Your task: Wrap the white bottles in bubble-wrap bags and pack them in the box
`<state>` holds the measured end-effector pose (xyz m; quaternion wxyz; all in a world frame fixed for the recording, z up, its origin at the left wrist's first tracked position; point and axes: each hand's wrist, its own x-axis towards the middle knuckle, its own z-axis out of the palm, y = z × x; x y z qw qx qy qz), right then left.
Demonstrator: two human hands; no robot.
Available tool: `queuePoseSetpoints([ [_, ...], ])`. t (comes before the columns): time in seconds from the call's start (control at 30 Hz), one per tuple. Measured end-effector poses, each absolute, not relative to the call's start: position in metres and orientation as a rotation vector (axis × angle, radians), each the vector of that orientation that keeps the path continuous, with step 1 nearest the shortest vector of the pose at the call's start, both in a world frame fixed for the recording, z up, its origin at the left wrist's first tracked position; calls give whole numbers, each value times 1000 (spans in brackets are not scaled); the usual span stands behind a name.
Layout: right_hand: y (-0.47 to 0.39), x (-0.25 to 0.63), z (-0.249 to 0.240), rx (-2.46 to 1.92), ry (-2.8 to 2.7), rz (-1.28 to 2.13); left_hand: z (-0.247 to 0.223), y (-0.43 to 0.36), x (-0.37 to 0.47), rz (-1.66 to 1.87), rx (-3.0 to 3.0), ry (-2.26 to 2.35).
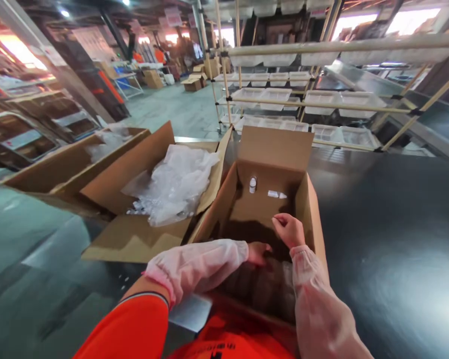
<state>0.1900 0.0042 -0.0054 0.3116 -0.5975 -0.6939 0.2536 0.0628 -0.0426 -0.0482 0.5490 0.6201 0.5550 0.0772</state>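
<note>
An open cardboard box (314, 214) stands right in front of me, and both my hands reach into it. My left hand (259, 253) is low in the shadowed near part, close to some clear plastic items (252, 281); its fingers are dim and blurred. Above the box floor, near the right wall, my right hand (290, 230) has its fingers curled together, and anything inside them is hidden. Toward the far wall a small white bottle (253, 185) stands upright. To its right a small white dropper bottle (277, 194) lies on its side.
Left of the box is another open carton (134, 242) with a crumpled clear plastic bag (183, 179) holding small white pieces. A further carton (71, 169) stands beyond it. The dark tabletop (389, 224) extends right. Behind stands a pipe rack (303, 103) with white trays (275, 94).
</note>
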Motion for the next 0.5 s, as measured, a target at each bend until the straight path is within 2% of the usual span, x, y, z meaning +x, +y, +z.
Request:
queuePoseSetpoints([
  [0.23, 5, 187, -9, -1534, -1846, 564, 10, 44, -4, 320, 1658, 1602],
  [0.4, 8, 188, -9, -1505, -1865, 588, 69, 73, -99, 1019, 1895, 2137],
  [0.5, 10, 187, -9, -1476, -1886, 629, 80, 73, -163, 1152, 1527, 2448],
])
